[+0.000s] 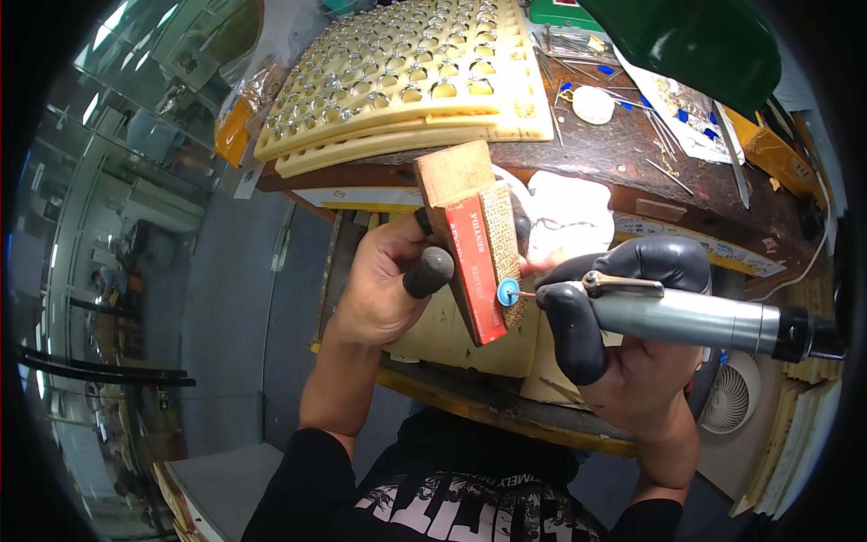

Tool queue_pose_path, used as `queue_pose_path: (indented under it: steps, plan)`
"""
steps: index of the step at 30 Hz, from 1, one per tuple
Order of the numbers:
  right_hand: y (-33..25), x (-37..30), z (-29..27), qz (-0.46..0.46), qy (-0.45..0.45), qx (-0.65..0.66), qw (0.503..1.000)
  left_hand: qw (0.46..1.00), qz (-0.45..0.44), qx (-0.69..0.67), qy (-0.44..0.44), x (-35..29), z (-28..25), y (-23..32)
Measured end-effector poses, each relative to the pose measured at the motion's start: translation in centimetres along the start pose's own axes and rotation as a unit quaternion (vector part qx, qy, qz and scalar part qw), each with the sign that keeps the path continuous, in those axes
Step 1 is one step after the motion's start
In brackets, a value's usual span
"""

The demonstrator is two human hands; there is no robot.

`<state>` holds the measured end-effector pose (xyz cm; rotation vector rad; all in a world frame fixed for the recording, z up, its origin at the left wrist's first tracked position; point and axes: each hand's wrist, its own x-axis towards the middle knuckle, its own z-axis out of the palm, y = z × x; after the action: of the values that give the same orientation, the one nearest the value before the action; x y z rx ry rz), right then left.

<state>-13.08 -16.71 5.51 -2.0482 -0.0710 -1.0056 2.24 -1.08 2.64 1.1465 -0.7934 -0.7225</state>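
My left hand (384,280), with black finger covers, grips a wooden block (456,176) from its left side. A red printed strip (471,271) covers one face, and beside it runs a rough, tan, grainy layer (501,237). In my right hand (646,366), also with black-covered fingers, is a grey metal rotary handpiece (704,316) lying sideways. From its thin shank sticks a small blue disc (508,291), which appears to touch the block's lower right edge. The block partly hides my left fingers behind it.
Stacked cream trays (533,117) hold many silver rings at the back of the wooden bench. Right of them lie loose burs, blue bits, a round white piece (592,105) and a metal file (730,158). A green lamp shade (695,45) overhangs. A fan (730,397) stands lower right.
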Motion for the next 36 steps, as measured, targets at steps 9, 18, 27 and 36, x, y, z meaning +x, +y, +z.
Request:
queue_pose_path:
  steps: [9,18,27,36]
  plan:
    - [0.7,-0.3,0.1,-0.014,-0.001,0.023,1.000,1.000,-0.008,-0.007,-0.021,0.5,0.1,0.3]
    - [0.6,-0.2,0.1,-0.022,-0.014,0.003,1.000,0.999,0.003,-0.005,-0.040,0.7,-0.3,-0.2]
    - [0.4,0.1,-0.2,-0.035,-0.036,-0.025,0.998,0.999,0.006,-0.008,-0.033,0.2,-0.9,-0.6]
    - [1.0,-0.4,0.2,-0.031,-0.022,0.036,0.999,0.999,-0.004,-0.007,-0.034,0.3,-0.8,-0.4]
